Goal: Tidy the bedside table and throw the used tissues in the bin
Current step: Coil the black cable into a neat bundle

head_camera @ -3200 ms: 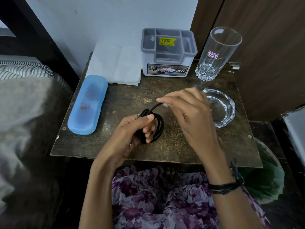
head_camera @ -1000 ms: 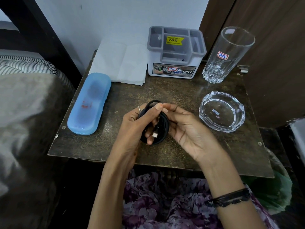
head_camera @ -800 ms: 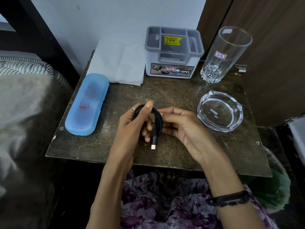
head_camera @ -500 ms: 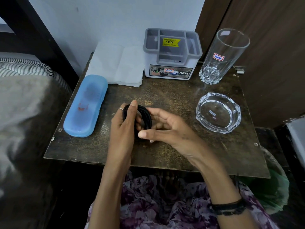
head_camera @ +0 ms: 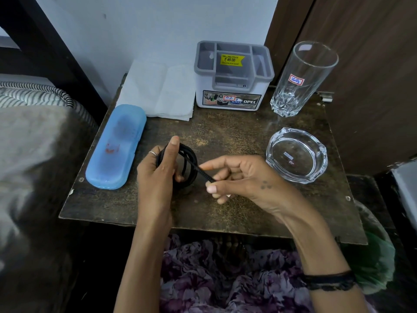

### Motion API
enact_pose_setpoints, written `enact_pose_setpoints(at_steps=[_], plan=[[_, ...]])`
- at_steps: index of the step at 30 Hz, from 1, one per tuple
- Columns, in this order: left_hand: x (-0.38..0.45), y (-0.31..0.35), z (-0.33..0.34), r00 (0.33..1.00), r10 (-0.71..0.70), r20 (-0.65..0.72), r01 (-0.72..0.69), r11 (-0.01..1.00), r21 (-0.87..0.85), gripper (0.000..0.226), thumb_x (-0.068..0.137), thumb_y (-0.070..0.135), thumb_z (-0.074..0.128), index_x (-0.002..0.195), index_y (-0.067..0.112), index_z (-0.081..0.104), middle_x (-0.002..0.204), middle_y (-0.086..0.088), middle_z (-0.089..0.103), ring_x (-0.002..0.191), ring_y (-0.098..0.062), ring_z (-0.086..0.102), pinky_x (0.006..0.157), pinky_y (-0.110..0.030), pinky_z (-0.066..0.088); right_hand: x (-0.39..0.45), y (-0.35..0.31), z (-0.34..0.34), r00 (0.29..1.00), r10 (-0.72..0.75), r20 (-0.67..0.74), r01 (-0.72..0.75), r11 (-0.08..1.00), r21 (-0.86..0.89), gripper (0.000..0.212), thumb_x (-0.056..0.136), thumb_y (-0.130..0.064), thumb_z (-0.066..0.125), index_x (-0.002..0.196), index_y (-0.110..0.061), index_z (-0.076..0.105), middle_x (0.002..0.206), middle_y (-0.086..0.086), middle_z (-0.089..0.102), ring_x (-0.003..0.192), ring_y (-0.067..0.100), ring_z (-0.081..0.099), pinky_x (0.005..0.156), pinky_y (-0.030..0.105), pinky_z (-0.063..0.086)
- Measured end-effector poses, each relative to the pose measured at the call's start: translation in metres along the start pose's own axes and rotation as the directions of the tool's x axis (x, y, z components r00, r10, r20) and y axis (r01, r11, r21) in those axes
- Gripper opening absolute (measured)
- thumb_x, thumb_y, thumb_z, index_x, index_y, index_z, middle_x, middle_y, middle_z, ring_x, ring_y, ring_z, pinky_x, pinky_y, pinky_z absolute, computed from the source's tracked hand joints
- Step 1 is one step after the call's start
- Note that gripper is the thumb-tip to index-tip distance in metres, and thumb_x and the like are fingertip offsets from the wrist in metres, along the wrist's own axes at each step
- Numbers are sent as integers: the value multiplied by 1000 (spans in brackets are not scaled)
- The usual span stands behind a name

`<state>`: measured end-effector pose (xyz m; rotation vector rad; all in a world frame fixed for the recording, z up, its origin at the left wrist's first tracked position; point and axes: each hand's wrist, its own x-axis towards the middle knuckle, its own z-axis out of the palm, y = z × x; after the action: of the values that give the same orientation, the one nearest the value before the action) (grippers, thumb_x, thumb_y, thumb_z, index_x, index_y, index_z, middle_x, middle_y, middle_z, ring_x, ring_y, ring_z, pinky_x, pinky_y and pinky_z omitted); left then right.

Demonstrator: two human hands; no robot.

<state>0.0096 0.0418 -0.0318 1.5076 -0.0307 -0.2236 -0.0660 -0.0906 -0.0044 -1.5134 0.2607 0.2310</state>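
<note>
A coiled black cable stands upright just above the dark bedside table. My left hand grips the coil, thumb up over its top. My right hand pinches the cable's loose end between thumb and fingers and holds it out to the right of the coil. Flat white tissues lie at the back left of the table. A bin with a green liner sits low at the right, past the table's edge.
A blue case lies along the table's left edge. A grey-and-white organiser stands at the back, a tall glass to its right, a glass ashtray in front of that. The bed is at left.
The coil has moved left on the table. My right hand has drawn the cable's free end out of the coil toward the right, where before it was cupped against the coil.
</note>
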Motion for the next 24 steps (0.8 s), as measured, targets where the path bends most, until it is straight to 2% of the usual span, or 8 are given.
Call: enact_pose_setpoints(at_steps=[3, 6, 8, 11, 14, 16, 18, 24], plan=[[-1, 2, 1, 998, -62, -28, 60, 997, -55, 44, 88, 38, 58, 57, 20, 33, 55, 1, 30, 60, -19, 34, 58, -28, 33, -4, -2, -8, 998, -3, 66, 4, 1000, -15, 30, 77, 9, 64, 100, -11, 68, 71, -2, 57, 58, 4, 59, 59, 14, 51], [-3, 1, 3, 995, -97, -29, 95, 992, -78, 42, 87, 40, 58, 54, 22, 39, 54, 4, 37, 54, -11, 39, 60, -27, 35, -7, -2, -14, 997, -35, 68, 41, 995, -88, 30, 77, 3, 66, 104, -10, 69, 70, -7, 59, 65, 3, 58, 69, 11, 47], [-3, 0, 2, 995, -101, -9, 100, 992, -79, 38, 85, 43, 60, 56, 24, 43, 58, 5, 42, 56, -9, 43, 65, -29, 36, -7, -1, -16, 996, -79, 30, 83, 981, -178, 31, 77, -1, 67, 106, -12, 69, 72, -8, 59, 74, 0, 56, 79, 5, 40], [1, 2, -1, 998, -68, 13, 69, 995, -72, 33, 85, 42, 58, 62, 22, 44, 59, 9, 46, 60, -6, 44, 67, -25, 38, -4, 2, -13, 977, -189, -96, 158, 951, -266, 27, 79, -7, 69, 98, -26, 71, 74, -11, 56, 75, -2, 51, 75, 5, 36], [3, 3, -3, 994, -71, 86, 85, 983, -163, 31, 80, 43, 56, 77, 13, 51, 66, -6, 51, 69, -16, 49, 71, -27, 42, -1, 6, -9, 878, -403, -259, 194, 793, -577, 27, 81, -15, 69, 95, -37, 68, 76, -17, 59, 80, 2, 44, 75, 4, 33], [2, 5, -1, 987, -105, 122, 127, 973, -193, 32, 74, 43, 57, 77, 12, 52, 76, -16, 63, 77, -25, 62, 78, -34, 53, 1, 6, -6, 791, -532, -302, 165, 661, -732, 22, 82, -16, 68, 98, -31, 71, 82, -18, 63, 81, 5, 40, 79, 5, 32], [1, 6, 1, 982, -118, 145, 148, 965, -215, 27, 71, 40, 57, 71, 14, 51, 69, -8, 71, 71, -20, 72, 76, -34, 58, 4, 8, -3, 719, -616, -324, 143, 586, -797, 18, 83, -13, 67, 98, -22, 72, 89, -13, 68, 85, 5, 41, 81, 9, 34], [-6, 12, 9, 968, -154, 200, 195, 958, -209, 30, 72, 42, 54, 70, 12, 53, 59, -1, 63, 52, -11, 65, 49, -23, 55, 8, 11, 11, 621, -677, -395, 116, 577, -808, 15, 83, -8, 64, 96, -13, 68, 90, -4, 70, 83, 10, 62, 74, 30, 56]])
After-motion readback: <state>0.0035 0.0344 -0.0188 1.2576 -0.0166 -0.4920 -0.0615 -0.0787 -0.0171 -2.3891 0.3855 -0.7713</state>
